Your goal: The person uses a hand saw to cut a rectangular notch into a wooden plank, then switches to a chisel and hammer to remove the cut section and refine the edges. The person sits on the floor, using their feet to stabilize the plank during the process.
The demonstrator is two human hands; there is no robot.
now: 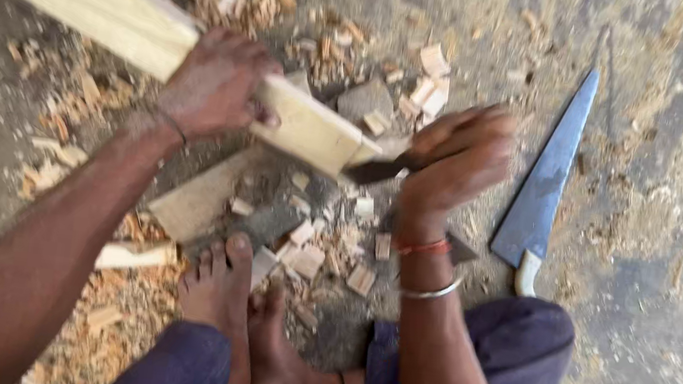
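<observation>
My left hand [216, 81] grips a long pale wooden plank [96, 1] that slants from the upper left down toward the middle. My right hand [458, 159] is closed on a dark-bladed cutting tool [374, 170], blurred with motion, whose edge meets the plank's lower end [323, 133]. The tool's handle is hidden inside the fist. A red thread and a metal bangle circle my right wrist. My bare feet [236, 309] rest on the ground just below the plank's end.
A hand saw [543, 191] with a bluish blade and pale handle lies on the ground to the right. Wood chips and shavings [316, 254] litter the dirt floor. A flat board offcut [202, 197] lies under the plank. A grey stone [366, 99] sits behind.
</observation>
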